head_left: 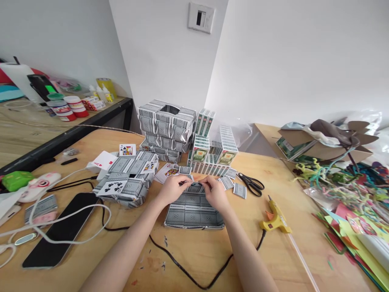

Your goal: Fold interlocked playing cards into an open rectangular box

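A shallow card tray sits mid-worktop, its far edge pinched in the closed fingertips of the left hand and, just beside, those of the right hand. Leftward lies a card-covered block, while behind stand a stacked card box and green packs. Rightward are black scissors and a yellow glue gun, with tangled yarn farther out.
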Demonstrator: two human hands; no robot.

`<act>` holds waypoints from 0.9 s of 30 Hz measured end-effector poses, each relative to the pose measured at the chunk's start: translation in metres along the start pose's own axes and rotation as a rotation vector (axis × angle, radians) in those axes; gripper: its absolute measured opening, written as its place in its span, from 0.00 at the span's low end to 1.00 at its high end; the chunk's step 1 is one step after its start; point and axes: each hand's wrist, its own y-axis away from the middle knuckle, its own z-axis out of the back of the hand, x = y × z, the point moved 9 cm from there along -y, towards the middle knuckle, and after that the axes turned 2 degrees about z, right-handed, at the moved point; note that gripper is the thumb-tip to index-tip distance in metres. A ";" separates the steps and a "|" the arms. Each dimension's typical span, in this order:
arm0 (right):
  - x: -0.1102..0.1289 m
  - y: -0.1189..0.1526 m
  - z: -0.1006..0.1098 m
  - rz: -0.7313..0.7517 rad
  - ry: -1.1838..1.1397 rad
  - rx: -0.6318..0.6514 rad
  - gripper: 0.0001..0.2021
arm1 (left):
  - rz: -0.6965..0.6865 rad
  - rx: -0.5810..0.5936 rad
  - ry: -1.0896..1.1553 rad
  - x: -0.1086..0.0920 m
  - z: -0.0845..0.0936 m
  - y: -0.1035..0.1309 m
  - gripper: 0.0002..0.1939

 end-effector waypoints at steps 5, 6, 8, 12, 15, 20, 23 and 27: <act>0.006 0.003 -0.006 0.053 0.052 0.087 0.11 | -0.009 0.032 -0.017 0.000 -0.001 0.000 0.09; 0.005 0.004 -0.007 0.047 0.082 0.106 0.13 | -0.010 0.050 -0.031 0.000 -0.002 0.000 0.09; 0.000 0.004 -0.010 0.013 0.149 0.128 0.14 | -0.005 0.078 -0.075 -0.001 -0.004 0.000 0.10; -0.005 0.004 -0.013 -0.021 0.240 0.116 0.13 | 0.013 0.099 -0.173 -0.001 -0.005 -0.001 0.09; -0.006 0.004 -0.013 -0.015 0.278 0.110 0.11 | 0.018 0.099 -0.225 0.001 -0.005 -0.001 0.09; -0.001 0.004 -0.014 0.039 0.286 0.110 0.08 | 0.013 0.085 -0.279 0.001 -0.005 0.000 0.09; 0.002 0.003 -0.015 0.056 0.309 0.108 0.06 | 0.005 0.071 -0.281 -0.002 -0.004 0.001 0.09; -0.001 0.001 -0.016 0.017 0.334 0.106 0.06 | -0.011 0.078 -0.253 -0.006 -0.005 0.001 0.09</act>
